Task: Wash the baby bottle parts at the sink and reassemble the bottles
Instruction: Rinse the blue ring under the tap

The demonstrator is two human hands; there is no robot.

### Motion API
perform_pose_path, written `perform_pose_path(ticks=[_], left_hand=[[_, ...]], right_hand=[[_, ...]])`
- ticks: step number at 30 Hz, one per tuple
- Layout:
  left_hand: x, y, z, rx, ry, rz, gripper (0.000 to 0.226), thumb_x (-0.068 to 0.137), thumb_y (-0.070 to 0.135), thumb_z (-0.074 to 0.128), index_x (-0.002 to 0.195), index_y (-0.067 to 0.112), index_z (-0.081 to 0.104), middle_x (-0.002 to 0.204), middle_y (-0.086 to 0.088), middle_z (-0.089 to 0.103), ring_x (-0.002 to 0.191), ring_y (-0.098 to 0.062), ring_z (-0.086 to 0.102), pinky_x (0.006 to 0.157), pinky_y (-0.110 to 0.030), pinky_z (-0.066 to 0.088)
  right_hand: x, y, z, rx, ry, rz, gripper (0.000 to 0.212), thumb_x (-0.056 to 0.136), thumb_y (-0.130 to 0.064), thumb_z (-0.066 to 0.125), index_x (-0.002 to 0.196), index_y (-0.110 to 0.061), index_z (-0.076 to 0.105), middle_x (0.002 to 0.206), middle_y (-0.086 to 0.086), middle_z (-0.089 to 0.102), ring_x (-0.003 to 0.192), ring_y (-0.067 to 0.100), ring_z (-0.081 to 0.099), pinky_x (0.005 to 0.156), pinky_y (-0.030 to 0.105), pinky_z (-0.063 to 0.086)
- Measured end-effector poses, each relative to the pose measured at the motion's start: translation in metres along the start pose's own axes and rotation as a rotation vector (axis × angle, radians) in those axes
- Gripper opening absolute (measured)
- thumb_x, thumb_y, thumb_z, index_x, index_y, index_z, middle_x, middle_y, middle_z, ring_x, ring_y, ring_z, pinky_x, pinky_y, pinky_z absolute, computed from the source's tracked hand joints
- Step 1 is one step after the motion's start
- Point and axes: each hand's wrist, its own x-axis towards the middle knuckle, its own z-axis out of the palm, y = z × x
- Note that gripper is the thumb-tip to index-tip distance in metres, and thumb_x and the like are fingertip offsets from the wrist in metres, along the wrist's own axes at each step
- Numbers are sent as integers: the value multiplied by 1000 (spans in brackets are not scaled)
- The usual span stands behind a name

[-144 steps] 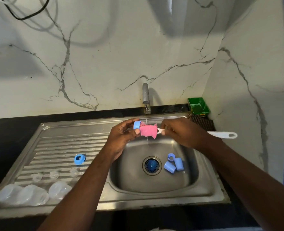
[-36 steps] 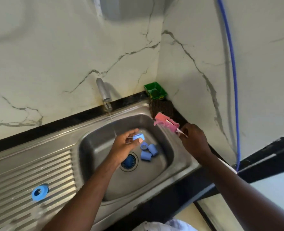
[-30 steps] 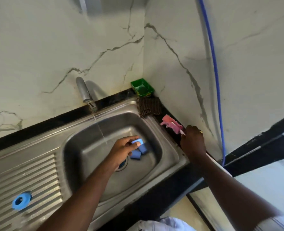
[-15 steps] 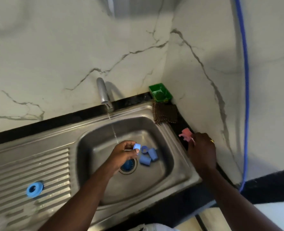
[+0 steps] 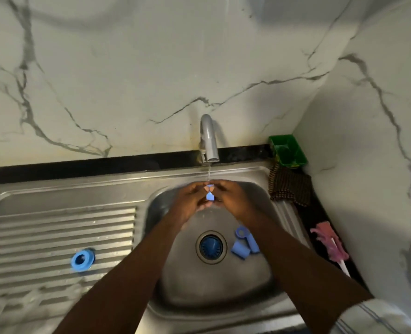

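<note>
The left hand (image 5: 190, 201) and the right hand (image 5: 232, 201) meet just under the tap (image 5: 208, 141). They share a grip on one small blue bottle part (image 5: 210, 195), each hand pinching it from its own side with curled fingers, so only a sliver of blue shows between them.

It looks like light, stiff plastic, and being wet it is probably slippery. A hold on opposite sides of the outer wall should suit it best.

Below the grip and to its right, three more blue parts (image 5: 244, 244) lie in the sink (image 5: 166, 285) beside the drain (image 5: 211, 247). Well left of the grip and lower, a blue ring (image 5: 82, 259) sits on the draining board. Well right of it, the pink brush (image 5: 329, 242) lies on the bench.
</note>
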Motion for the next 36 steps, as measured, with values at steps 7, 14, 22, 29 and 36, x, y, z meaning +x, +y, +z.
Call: perform_pose_path(ticks=[7, 14, 22, 29, 36], left_hand=[[9, 4, -8, -11, 106, 89, 22, 96, 5, 62, 116, 7, 69, 93, -7, 75, 80, -12, 73, 73, -23, 60], [14, 4, -15, -78, 110, -32, 25, 96, 13, 65, 120, 8, 69, 109, -14, 75, 98, -24, 74, 89, -37, 60], [12, 9, -14, -6, 87, -6, 25, 90, 19, 73, 112, 9, 71, 104, -11, 76, 94, -23, 75, 88, -38, 60], [12, 9, -16, 141, 95, 161, 37, 85, 2, 75, 119, 15, 70, 109, -1, 76, 100, -16, 73, 85, -30, 60], [8, 11, -18, 64, -12, 72, 29, 94, 7, 66, 122, 13, 69, 110, -4, 76, 100, -17, 74, 84, -27, 59]], right_hand=[[17, -6, -2, 30, -95, 41, 35, 87, 1, 70, 121, -1, 64, 111, 18, 72, 104, 33, 70, 96, 48, 55], [19, -13, 4, -41, -41, 26, 45, 81, 5, 75, 122, -3, 56, 113, 16, 70, 103, 28, 69, 82, 30, 59], [22, -15, 5, 21, -95, 8, 46, 80, 15, 68, 119, -2, 54, 108, 17, 68, 98, 28, 69, 81, 40, 60], [26, -15, 2, 231, -24, 191, 31, 103, -23, 50, 123, -2, 62, 114, 22, 69, 102, 31, 70, 83, 37, 60], [21, -12, -4, 253, -118, 174, 29, 94, -13, 66, 119, 2, 63, 112, 20, 71, 102, 30, 71, 92, 43, 58]])
